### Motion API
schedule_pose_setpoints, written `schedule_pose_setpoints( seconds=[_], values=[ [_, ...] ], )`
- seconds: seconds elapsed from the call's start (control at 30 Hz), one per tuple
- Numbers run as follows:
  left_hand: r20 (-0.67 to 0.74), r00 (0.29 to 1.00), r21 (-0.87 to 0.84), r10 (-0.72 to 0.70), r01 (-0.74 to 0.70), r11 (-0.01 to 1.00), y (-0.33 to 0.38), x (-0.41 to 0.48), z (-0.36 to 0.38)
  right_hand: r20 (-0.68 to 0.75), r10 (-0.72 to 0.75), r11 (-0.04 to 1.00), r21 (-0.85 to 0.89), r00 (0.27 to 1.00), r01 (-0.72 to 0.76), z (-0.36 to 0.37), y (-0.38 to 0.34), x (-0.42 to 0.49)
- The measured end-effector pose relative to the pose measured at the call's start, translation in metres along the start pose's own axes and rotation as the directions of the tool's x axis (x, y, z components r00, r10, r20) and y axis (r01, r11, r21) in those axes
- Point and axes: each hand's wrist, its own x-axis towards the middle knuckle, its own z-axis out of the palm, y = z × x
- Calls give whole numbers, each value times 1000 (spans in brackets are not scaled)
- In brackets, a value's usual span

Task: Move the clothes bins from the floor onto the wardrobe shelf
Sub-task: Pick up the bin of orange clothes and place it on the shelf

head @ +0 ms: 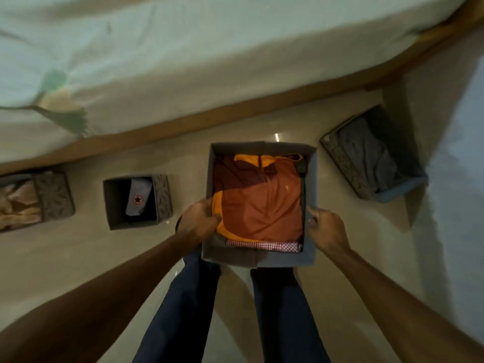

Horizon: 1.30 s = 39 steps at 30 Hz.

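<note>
— Standing over the bin (262, 259), are both hands on it?

— Yes. Nearest are the legs (282, 310), with the bin just above them. The left hand (200, 222) curls over the left wall, thumb inside against the orange shirt (262, 205). The right hand (326, 229) pinches the right wall near its front corner. Whether the bin has left the floor (78, 252), I cannot tell.

— How should the lift go?

— I would judge the walls soft, so squeezing the rims alone may fold them inward. Better to slide the fingers lower, keep both sides level, and rise slowly so the checked cloth (264, 246) and shirt stay put.

— And the others?

— The small bin (136, 203) with a sock, the brown bin (34, 200) at far left and the grey bin (372, 153) at right wait beside the bed (183, 61). No wardrobe is in view.
</note>
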Motion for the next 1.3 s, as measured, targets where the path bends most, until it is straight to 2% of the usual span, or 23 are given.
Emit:
schedule_pose_setpoints(
  seconds=[0.13, 0.33, 0.47, 0.57, 0.73, 0.97, 1.07, 1.17, 1.23, 1.3],
  values=[
    [8, 997, 90, 72, -72, 993, 52, -88, -27, -43, 54, 994, 103, 998, -49, -60, -17, -84],
    [4, 978, 251, 208, -202, 947, 144, -237, -80, -160, 107, 988, 129, 981, -87, -164, -41, -224],
    [29, 951, 285, 307, -303, 909, 176, -307, -104, -267, 149, 980, 167, 952, -107, -203, -50, -304],
    [93, 913, 311, 398, -406, 859, 202, -356, -115, -340, 246, 954, 252, 908, -163, -211, -60, -365],
    [237, 843, 409, 483, -537, 738, 233, -408, -119, -408, 467, 850, 450, 784, -273, -198, -71, -456],
    [477, 703, 512, 528, -711, 483, 275, -470, -68, -435, 694, 681, 654, 573, -328, -169, -53, -567],
    [563, 618, 520, 549, -781, 347, 293, -502, -22, -450, 756, 636, 675, 475, -373, -159, -32, -612],
    [665, 488, 486, 566, -858, 168, 309, -545, 40, -444, 835, 548, 732, 325, -406, -156, -1, -666],
    [710, 416, 462, 568, -884, 71, 318, -566, 71, -469, 840, 543, 733, 274, -409, -156, 14, -689],
    [757, 320, 412, 570, -910, -36, 324, -593, 115, -505, 846, 526, 740, 171, -418, -155, 36, -722]
  ],
)
